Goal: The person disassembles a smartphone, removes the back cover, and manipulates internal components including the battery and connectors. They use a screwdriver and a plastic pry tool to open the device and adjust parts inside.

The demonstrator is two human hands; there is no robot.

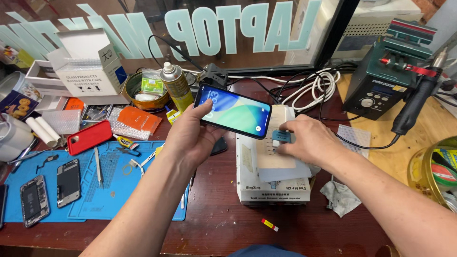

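My left hand [188, 135] holds up a smartphone [233, 110] with its screen lit in blue and green, the thumb resting on the glass near its left end. My right hand [307, 140] pinches a small light-blue block [283, 137] and presses it on a pale sheet lying on top of a white box-shaped machine [271, 188]. The phone hovers just above the machine's far left corner.
A blue work mat [114, 200] at left carries opened phone bodies [34, 200], tweezers and a red phone case [89, 137]. A spray can [176, 85], a bowl, white boxes, coiled cables, a dark rework station [381, 85] and a grey rag [340, 197] surround the machine.
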